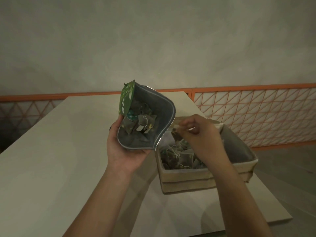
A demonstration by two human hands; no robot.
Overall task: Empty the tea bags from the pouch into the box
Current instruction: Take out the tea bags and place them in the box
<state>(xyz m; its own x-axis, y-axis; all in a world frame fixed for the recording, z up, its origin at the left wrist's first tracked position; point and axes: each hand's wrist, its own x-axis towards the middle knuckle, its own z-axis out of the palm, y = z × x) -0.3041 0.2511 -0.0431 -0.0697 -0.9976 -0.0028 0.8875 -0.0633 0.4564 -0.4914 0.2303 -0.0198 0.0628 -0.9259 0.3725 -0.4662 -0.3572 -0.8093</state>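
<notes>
1. left hand (pixel 125 151) cups the bottom of the green foil pouch with the silver lining (pixel 148 117), fingers curled under and around it, mouth tipped open toward the camera. keep it cradled like that — it's what holds the mouth wide.
2. there's a clump of mesh tea bags with white strings and paper tags (pixel 140 123) left inside the pouch, so i'd say the job is maybe halfway.
3. right hand (pixel 200 134) hovers over the beige cardboard box with the grey inside (pixel 201 178), fingertips pinched on what looks like a tea bag or its string — too blurry to say which.
4. let go low over the pile of tea bags in the box (pixel 179 156) so nothing bounces out onto the pale tabletop (pixel 51 159).
5. honestly, tipping the pouch mouth over the box rim would probably go quicker than picking; the strings look tangled, so a gentle shake beats yanking.
</notes>
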